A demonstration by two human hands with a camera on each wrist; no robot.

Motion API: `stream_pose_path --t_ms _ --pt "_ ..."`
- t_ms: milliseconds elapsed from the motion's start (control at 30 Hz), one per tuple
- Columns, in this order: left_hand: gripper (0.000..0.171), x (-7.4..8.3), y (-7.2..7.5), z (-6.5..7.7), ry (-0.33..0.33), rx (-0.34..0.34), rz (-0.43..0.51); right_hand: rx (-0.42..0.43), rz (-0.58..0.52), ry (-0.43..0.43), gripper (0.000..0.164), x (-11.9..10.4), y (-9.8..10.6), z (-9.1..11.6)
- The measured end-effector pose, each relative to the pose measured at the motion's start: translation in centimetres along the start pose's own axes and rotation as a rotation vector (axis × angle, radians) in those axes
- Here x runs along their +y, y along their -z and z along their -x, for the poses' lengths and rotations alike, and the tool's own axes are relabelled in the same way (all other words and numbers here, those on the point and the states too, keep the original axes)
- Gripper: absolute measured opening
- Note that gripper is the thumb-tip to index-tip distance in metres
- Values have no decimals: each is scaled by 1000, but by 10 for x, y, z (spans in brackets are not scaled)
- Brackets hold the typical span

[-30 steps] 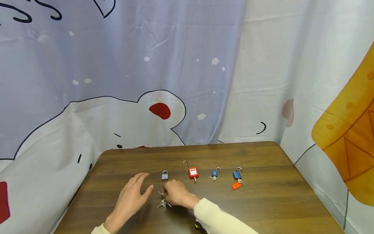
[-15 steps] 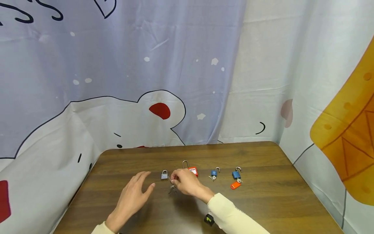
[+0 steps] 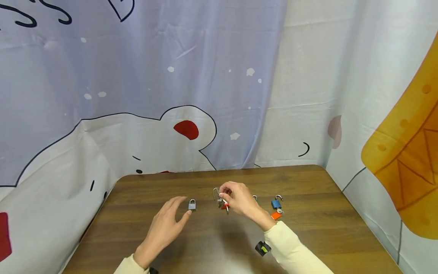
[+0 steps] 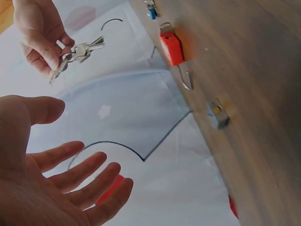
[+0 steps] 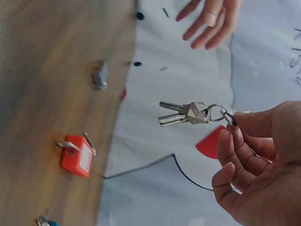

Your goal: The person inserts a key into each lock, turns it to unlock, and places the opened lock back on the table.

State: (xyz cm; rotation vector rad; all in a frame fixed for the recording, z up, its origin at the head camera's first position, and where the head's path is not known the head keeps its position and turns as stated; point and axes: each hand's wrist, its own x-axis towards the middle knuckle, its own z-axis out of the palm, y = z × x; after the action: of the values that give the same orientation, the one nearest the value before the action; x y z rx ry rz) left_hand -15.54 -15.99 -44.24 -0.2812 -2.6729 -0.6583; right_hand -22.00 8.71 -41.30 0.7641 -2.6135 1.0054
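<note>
My right hand (image 3: 241,199) is raised over the table and pinches a bunch of silver keys (image 5: 190,113) between thumb and forefinger. Several keys dangle from the ring. In the head view the bunch overlaps a red padlock (image 5: 77,155), which lies on the table with its long shackle out and a key in it. My left hand (image 3: 165,222) hovers to the left, fingers spread, holding nothing. Just beyond its fingertips is a small grey padlock (image 3: 192,205), its shackle down.
To the right on the wooden table (image 3: 308,243) lies a blue padlock (image 3: 276,204) with its shackle swung out, beside an orange tag (image 3: 276,215). A smaller blue padlock (image 4: 151,12) is mostly hidden behind my right hand in the head view. A printed curtain (image 3: 137,76) hangs behind.
My right hand has lifted the keys off the table and carried them away and to the right, over the red padlock. The left hand has shifted slightly right, toward the grey padlock.
</note>
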Motion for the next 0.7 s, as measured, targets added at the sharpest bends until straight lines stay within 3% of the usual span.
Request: stream_pose_path --t_ms 300,700 --pt "46 24 -4 -12 -39 37 66 61 -32 -27 5 1 37 5" --pt "39 74 3 -37 -204 161 228 186 -26 80 4 -9 74 19"
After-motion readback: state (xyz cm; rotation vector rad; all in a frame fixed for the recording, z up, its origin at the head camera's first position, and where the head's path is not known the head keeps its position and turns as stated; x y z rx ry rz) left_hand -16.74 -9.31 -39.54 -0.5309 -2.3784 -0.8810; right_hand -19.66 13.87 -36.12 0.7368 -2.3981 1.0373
